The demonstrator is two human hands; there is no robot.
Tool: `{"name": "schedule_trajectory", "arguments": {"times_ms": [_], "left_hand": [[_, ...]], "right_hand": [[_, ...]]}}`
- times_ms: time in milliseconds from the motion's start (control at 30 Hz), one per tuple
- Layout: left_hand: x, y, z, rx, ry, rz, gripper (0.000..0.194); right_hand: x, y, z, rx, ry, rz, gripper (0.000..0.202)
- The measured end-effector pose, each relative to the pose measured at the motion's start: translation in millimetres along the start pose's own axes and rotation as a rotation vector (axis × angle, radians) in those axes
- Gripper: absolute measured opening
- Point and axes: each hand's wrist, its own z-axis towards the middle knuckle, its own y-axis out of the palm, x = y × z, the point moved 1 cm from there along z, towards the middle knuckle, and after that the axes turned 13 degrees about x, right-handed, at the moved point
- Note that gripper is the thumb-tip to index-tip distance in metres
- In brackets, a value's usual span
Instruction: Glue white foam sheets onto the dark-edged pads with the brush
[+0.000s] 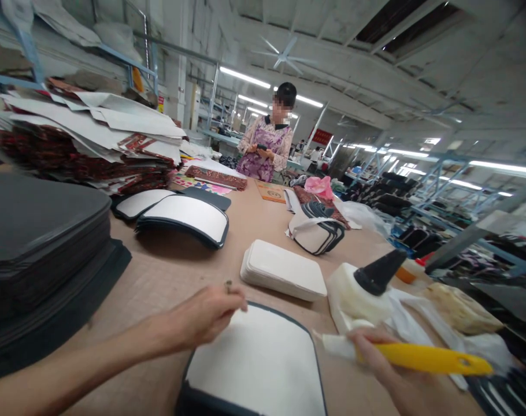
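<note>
A stack of dark, rounded pieces topped by a white panel point(258, 364) lies at the bottom centre. Over the panel's upper left edge is my left hand point(206, 315), its fingers curled together; whether something is pinched in them I cannot make out. My right hand point(384, 364) grips a brush point(428, 357) with a yellow handle, its pale head pointing left, just right of the panel. Behind the panel sits a pile of white rounded boards point(284, 270). A whitish container point(358, 297) with a black cone-shaped top stands beyond my right hand.
Tall dark sheets point(41, 231) are stacked at the left, with piled white and patterned material point(93, 133) behind. Curved white-topped pieces point(185, 216) and a tied bundle point(317, 231) lie farther back on the table point(150, 289). A person point(267, 136) stands at the far side.
</note>
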Motion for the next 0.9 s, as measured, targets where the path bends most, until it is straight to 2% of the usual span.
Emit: {"name": "schedule_trajectory", "arguments": {"times_ms": [67, 100, 167, 200, 267, 333, 400, 467, 533, 600, 700, 767, 833, 900], "left_hand": [[-25, 7.3, 46, 0.056, 0.046, 0.092, 0.021], [-38, 12.9, 67, 0.048, 0.075, 0.137, 0.029], [-62, 25.2, 102, 0.008, 0.116, 0.178, 0.045], [-72, 30.6, 114, -0.018, 0.132, 0.19, 0.045], [-88, 38.0, 130, -0.07, 0.159, 0.202, 0.028], [-96, 39.3, 137, -0.115, 0.192, 0.196, 0.011], [-99, 35.9, 140, -0.15, 0.232, 0.165, 0.011], [-102, 32.3, 143, -0.177, 0.27, 0.122, 0.013], [-105, 32.0, 146, -0.179, 0.292, 0.087, 0.014], [-110, 34.0, 151, -0.133, 0.28, 0.077, 0.018], [-107, 28.3, 158, 0.052, 0.18, 0.085, 0.017], [-92, 10.3, 159, 0.224, 0.085, 0.077, 0.011], [-67, -17.8, 154, 0.39, 0.011, 0.048, 0.015], [-36, -47.7, 141, 0.52, -0.011, -0.014, 0.02]], "right_hand": [[-4, 19, 22, 0.106, -0.023, 0.116, 0.036], [-6, 31, 34, 0.113, -0.042, 0.172, 0.04], [-9, 56, 57, 0.011, -0.111, 0.252, 0.048], [-9, 68, 67, -0.07, -0.152, 0.264, 0.051], [-3, 87, 85, -0.185, -0.227, 0.245, 0.052], [8, 102, 99, -0.236, -0.351, 0.089, 0.046], [20, 112, 110, -0.269, -0.514, -0.114, 0.043], [30, 118, 119, -0.306, -0.624, -0.237, 0.048], [37, 120, 126, -0.334, -0.634, -0.251, 0.054], [40, 118, 134, -0.325, -0.653, -0.269, 0.055], [38, 108, 145, -0.232, -0.682, -0.336, 0.045], [28, 92, 144, -0.133, -0.675, -0.381, 0.035], [8, 69, 132, 0.031, -0.652, -0.357, 0.034], [-19, 40, 110, 0.319, -0.618, -0.208, 0.046]]}}
